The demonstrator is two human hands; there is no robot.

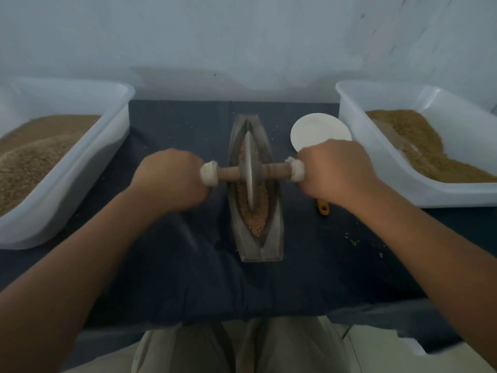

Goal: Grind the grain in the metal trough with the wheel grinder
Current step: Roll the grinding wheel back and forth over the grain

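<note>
Holding grain (255, 223): metal trough (273, 246) beneath wheel grinder (250, 170), left tub (107, 146), right tub (357, 149).

Dark blue cloth (188, 278) with a white left tub (115, 122) and right tub (357, 135) both heaped with brown grainy stuff, plus a white plate (314, 127) and some orange handle (322, 207) just beside the right one.

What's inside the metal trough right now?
Brown grain lies in the metal trough, with the wheel grinder standing upright in it. The trough bottom and the grain beneath the wheel are covered.
</note>
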